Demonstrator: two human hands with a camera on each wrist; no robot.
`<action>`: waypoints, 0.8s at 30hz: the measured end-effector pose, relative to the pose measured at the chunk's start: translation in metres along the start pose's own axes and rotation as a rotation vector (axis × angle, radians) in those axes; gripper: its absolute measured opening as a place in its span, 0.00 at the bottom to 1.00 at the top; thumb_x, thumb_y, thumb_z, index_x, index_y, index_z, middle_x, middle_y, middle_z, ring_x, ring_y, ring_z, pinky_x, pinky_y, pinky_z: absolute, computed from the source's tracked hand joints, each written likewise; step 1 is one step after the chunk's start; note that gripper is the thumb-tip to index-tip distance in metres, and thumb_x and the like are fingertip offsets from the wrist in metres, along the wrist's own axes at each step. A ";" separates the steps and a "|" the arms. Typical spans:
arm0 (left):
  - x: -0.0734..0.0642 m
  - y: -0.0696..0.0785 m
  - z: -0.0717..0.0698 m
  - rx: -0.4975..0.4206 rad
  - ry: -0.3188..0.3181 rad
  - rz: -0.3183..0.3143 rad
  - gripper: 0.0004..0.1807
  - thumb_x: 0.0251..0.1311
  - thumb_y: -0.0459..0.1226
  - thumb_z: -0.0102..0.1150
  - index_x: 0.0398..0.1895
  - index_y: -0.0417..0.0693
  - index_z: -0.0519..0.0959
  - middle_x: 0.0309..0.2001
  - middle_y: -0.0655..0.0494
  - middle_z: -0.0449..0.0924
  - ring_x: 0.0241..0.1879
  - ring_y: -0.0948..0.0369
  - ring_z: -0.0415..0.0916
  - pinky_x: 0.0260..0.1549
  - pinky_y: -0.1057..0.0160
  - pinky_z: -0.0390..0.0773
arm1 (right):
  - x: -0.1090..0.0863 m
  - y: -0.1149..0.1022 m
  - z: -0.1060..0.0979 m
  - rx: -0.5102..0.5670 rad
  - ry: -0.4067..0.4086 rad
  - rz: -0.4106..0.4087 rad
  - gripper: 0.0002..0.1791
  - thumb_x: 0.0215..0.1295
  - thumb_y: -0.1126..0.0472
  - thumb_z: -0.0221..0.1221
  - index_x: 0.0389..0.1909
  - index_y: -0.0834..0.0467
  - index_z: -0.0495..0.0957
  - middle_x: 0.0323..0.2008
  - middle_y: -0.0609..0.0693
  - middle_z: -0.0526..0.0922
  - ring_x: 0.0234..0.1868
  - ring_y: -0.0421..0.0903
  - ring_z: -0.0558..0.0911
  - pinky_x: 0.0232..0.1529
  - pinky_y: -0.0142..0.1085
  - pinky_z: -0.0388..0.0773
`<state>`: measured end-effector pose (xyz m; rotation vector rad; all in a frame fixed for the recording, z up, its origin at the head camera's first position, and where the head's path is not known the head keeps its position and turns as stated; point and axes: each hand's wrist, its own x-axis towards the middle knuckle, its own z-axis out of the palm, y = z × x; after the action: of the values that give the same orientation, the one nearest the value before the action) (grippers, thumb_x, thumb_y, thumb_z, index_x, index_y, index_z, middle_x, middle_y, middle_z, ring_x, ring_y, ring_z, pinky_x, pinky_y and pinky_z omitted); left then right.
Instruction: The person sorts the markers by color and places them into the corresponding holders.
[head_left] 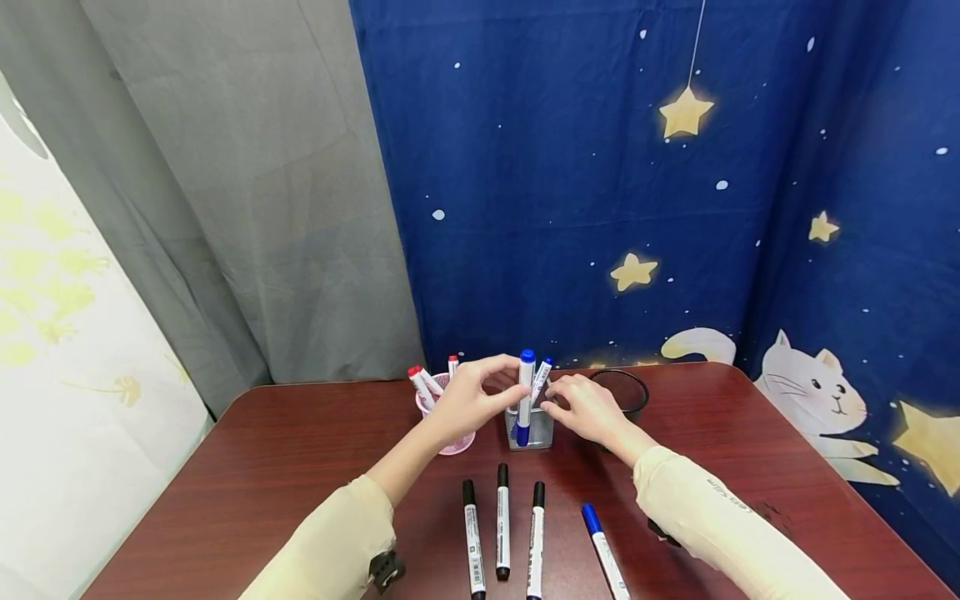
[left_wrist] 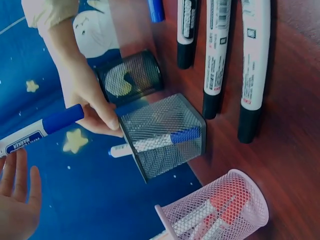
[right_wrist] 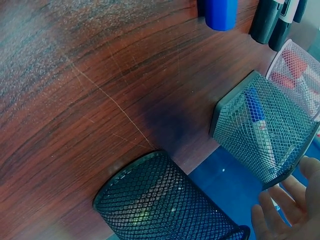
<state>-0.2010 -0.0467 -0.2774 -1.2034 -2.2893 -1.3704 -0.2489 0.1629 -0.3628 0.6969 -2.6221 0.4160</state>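
My left hand (head_left: 472,396) pinches a blue-capped marker (head_left: 527,392) upright, in front of the square silver mesh pen holder (head_left: 538,439). In the left wrist view this held marker (left_wrist: 30,132) is apart from the holder, blue cap toward it. Another blue marker (head_left: 541,379) leans inside the holder, its blue cap end at the bottom in the right wrist view (right_wrist: 255,105). My right hand (head_left: 588,407) grips the holder's rim at its right side; the right wrist view has its fingers (right_wrist: 285,202) right at the rim.
A pink round mesh holder (head_left: 456,444) with several red markers stands left of the square one. At the right is a black round mesh holder (right_wrist: 165,195). Several black markers (head_left: 503,525) and one blue marker (head_left: 606,554) lie on the brown table (head_left: 315,450) nearer me.
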 end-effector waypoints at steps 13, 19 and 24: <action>0.027 -0.034 0.002 0.021 0.151 -0.076 0.12 0.53 0.33 0.59 0.40 0.39 0.76 0.32 0.51 0.78 0.31 0.62 0.76 0.32 0.66 0.75 | 0.001 0.001 0.002 0.004 0.006 -0.011 0.12 0.54 0.51 0.59 0.33 0.54 0.80 0.32 0.48 0.78 0.33 0.42 0.74 0.31 0.39 0.72; 0.032 -0.041 0.006 0.022 0.178 -0.111 0.11 0.53 0.34 0.59 0.40 0.38 0.77 0.31 0.50 0.78 0.32 0.60 0.76 0.33 0.67 0.74 | 0.000 0.001 0.001 0.010 0.014 -0.021 0.11 0.54 0.51 0.59 0.33 0.55 0.80 0.32 0.47 0.78 0.32 0.42 0.74 0.30 0.39 0.72; 0.034 -0.049 0.008 0.043 0.194 -0.124 0.11 0.53 0.33 0.59 0.39 0.38 0.76 0.31 0.50 0.78 0.32 0.60 0.76 0.33 0.67 0.74 | 0.000 0.002 0.002 0.006 0.016 -0.021 0.11 0.54 0.51 0.59 0.33 0.55 0.80 0.33 0.46 0.78 0.33 0.42 0.75 0.31 0.39 0.73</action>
<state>-0.2570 -0.0338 -0.2942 -0.8865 -2.2758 -1.4041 -0.2502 0.1636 -0.3648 0.7190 -2.5974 0.4224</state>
